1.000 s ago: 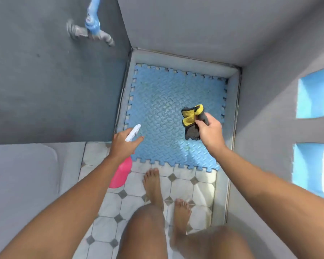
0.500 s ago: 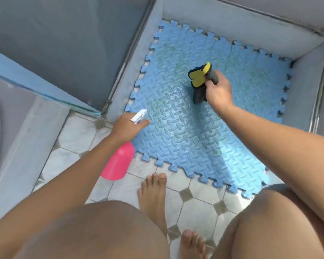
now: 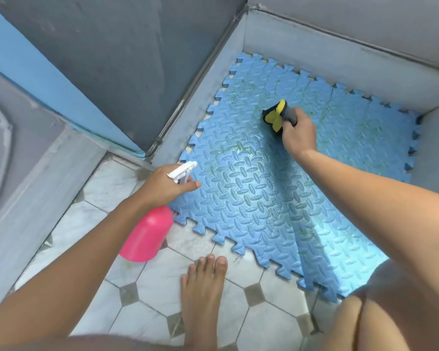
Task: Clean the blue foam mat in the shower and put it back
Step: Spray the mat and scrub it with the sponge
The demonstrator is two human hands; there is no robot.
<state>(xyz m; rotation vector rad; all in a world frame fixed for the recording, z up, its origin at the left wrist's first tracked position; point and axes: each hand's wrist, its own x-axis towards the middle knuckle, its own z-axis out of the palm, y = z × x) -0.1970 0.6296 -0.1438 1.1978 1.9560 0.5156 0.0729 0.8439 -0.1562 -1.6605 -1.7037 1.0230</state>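
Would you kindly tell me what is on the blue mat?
The right hand holds a cloth against the mat, among greenish stains. The left hand holds a bottle at its edge. What the cloth covers is hidden.

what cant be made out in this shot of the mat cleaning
Head view only:
- blue foam mat: near right corner, behind the right forearm and knee.
- yellow-and-grey cloth: much of it, inside the right hand.
- pink spray bottle: neck, under the left hand.
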